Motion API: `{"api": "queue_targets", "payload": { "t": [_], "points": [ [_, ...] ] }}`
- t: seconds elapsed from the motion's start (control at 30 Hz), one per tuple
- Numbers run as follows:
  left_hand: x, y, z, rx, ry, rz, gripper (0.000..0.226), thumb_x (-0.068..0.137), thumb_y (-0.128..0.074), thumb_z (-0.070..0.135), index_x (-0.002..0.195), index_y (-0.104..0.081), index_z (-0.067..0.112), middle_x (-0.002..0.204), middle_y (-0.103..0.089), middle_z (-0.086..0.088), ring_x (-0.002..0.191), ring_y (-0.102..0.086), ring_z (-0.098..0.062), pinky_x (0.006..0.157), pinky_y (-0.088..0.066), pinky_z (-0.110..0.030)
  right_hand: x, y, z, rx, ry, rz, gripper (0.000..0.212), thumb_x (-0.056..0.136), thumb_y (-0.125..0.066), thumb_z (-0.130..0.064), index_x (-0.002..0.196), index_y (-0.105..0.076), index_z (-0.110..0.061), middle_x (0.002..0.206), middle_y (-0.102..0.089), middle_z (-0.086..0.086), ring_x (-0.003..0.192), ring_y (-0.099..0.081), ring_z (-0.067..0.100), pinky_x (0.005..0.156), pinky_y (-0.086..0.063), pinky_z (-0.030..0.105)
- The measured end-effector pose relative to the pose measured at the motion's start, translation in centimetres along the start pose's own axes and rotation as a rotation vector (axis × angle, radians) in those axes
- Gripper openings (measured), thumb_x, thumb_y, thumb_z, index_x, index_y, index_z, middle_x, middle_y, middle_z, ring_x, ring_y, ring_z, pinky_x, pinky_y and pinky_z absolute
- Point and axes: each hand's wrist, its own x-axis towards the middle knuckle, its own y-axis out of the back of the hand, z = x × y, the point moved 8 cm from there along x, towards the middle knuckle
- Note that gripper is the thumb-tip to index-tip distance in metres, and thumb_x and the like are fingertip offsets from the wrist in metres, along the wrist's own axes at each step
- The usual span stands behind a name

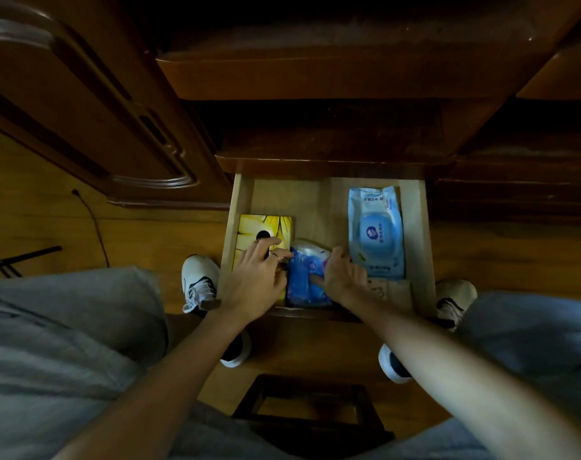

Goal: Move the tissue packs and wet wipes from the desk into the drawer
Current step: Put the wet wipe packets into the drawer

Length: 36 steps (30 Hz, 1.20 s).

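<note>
Pressing a blue tissue pack [307,282] into the open drawer [241,200], left hand [254,277] and right hand [344,277] both grasping it, between a yellow pack [266,227] and wet wipes [375,230].

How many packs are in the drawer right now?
3: yellow tissue pack at left, blue pack in the middle between both hands, wet wipes at right. More may be hidden.

I take this for a room in a home: dark carved wooden furniture [93,104] stands on a wood floor [43,220], a cable [95,224] trails at far left, and the open drawer [418,234] holds household tissues and wipes.
</note>
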Motion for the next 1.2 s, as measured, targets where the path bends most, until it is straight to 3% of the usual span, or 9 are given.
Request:
{"api": "queue_targets", "payload": {
  "t": [0.1, 0.2, 0.37, 0.43, 0.53, 0.67, 0.77, 0.93, 1.2],
  "points": [
    [0.8, -1.1, 2.1, 0.101, -0.174, -0.06, 0.033, 0.091, -0.06, 0.031, 0.123, -0.068, 0.023, 0.138, -0.056, -0.001, 0.131, -0.045, -0.023, 0.111, -0.038, -0.042, 1.1, -0.3, 1.0, 0.101, -0.079, -0.053, 0.088, 0.073, -0.086, -0.054, 0.132, -0.038, -0.01, 0.125, -0.056, 0.011, 0.113, -0.06, 0.028, 0.083, -0.048, 0.037],
    [2.0, -3.6, 4.3, 0.275, -0.334, -0.294, 0.04, 0.101, -0.044, 0.041, 0.133, -0.063, 0.026, 0.148, -0.05, 0.0, 0.142, -0.035, -0.023, 0.121, -0.017, -0.046, 2.5, -1.7, 0.4, 0.262, 0.016, -0.301, 0.067, 0.078, -0.087, -0.038, 0.128, -0.057, -0.004, 0.121, -0.067, 0.012, 0.113, -0.066, 0.029, 0.09, -0.054, 0.037],
    [3.7, -6.9, 5.0, 0.625, -0.379, -0.554, 0.073, 0.094, -0.045, 0.066, 0.151, -0.041, 0.019, 0.162, -0.022, -0.014, 0.148, -0.019, -0.034, 0.123, -0.005, -0.051, 3.6, -0.2, 1.5, 0.481, -0.045, -0.678, 0.039, 0.088, -0.081, -0.023, 0.117, -0.06, -0.009, 0.117, -0.065, 0.005, 0.1, -0.067, 0.019, 0.063, -0.06, 0.027],
    [4.0, -7.8, 5.1, 0.632, -0.379, -0.613, 0.076, 0.091, -0.051, 0.065, 0.149, -0.042, 0.018, 0.163, -0.015, -0.015, 0.148, -0.019, -0.038, 0.123, -0.007, -0.051, 4.6, 1.5, 2.1, 0.424, -0.013, -0.634, 0.035, 0.091, -0.078, -0.019, 0.118, -0.066, -0.002, 0.115, -0.07, 0.012, 0.092, -0.073, 0.016, 0.059, -0.058, 0.022],
    [4.5, -8.4, 5.1, 0.656, -0.397, -0.648, 0.075, 0.088, -0.055, 0.065, 0.144, -0.049, 0.016, 0.161, -0.02, -0.015, 0.146, -0.022, -0.037, 0.122, -0.008, -0.051, 4.7, 2.0, 1.8, 0.257, 0.052, -0.573, 0.015, 0.091, -0.077, -0.017, 0.093, -0.07, -0.004, 0.087, -0.073, 0.012, 0.064, -0.074, 0.013, 0.05, -0.054, 0.021],
    [4.9, -8.5, 4.7, 0.637, -0.417, -0.607, 0.086, 0.081, -0.023, 0.08, 0.132, -0.063, 0.023, 0.155, -0.037, -0.011, 0.142, -0.03, -0.028, 0.118, 0.006, -0.059, 3.8, -0.1, -0.4, -0.084, 0.201, -0.468, 0.022, 0.093, -0.074, -0.021, 0.105, -0.069, -0.003, 0.104, -0.071, 0.018, 0.094, -0.071, 0.03, 0.074, -0.054, 0.033],
    [5.2, -8.5, 4.3, 0.593, -0.352, -0.588, 0.108, 0.07, 0.001, 0.085, 0.133, -0.064, 0.025, 0.147, -0.044, -0.009, 0.138, -0.033, -0.028, 0.116, 0.009, -0.063, 3.9, -0.3, -0.9, -0.099, 0.226, -0.432, 0.033, 0.094, -0.073, -0.022, 0.117, -0.069, 0.002, 0.116, -0.07, 0.02, 0.105, -0.067, 0.032, 0.076, -0.045, 0.031],
    [5.0, -10.3, 3.9, 0.675, -0.337, -0.575, 0.087, 0.079, -0.04, 0.087, 0.128, -0.066, 0.02, 0.144, -0.041, -0.012, 0.133, -0.036, -0.033, 0.118, 0.001, -0.066, 3.9, -0.6, 0.6, 0.053, 0.181, -0.442, 0.036, 0.086, -0.082, -0.029, 0.105, -0.072, 0.0, 0.101, -0.072, 0.016, 0.094, -0.069, 0.03, 0.07, -0.046, 0.03],
    [5.1, -9.8, 4.3, 0.741, -0.253, -0.664, 0.087, 0.081, -0.043, 0.082, 0.146, -0.047, 0.024, 0.159, -0.025, -0.014, 0.147, -0.02, -0.038, 0.114, 0.007, -0.073, 3.2, 3.5, 1.8, 0.131, 0.164, -0.418, 0.035, 0.093, -0.071, -0.046, 0.083, -0.073, -0.013, 0.072, -0.075, 0.002, 0.069, -0.073, 0.015, 0.07, -0.058, 0.033]
  ]
}}
